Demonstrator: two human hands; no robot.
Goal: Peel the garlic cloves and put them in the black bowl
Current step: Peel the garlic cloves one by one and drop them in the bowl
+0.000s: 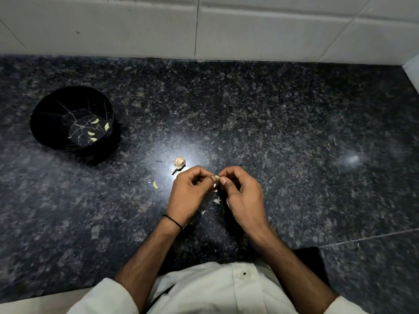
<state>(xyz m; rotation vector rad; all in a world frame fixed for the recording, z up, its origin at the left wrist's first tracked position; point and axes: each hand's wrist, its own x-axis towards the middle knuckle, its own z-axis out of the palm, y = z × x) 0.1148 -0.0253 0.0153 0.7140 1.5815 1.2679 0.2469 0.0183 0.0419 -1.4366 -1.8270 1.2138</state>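
My left hand (192,191) and my right hand (242,193) meet above the dark counter, and both pinch one small garlic clove (217,177) between their fingertips. Most of the clove is hidden by the fingers. A partial garlic bulb (179,162) lies just beyond my left hand. One loose clove (155,184) lies on the counter to the left of that hand. The black bowl (45,105) stands at the far left and holds several peeled cloves (95,121).
Bits of white garlic skin (217,201) lie on the granite counter (294,132) beneath my hands. A white tiled wall (204,26) runs along the back. The counter's front edge is close to my body.
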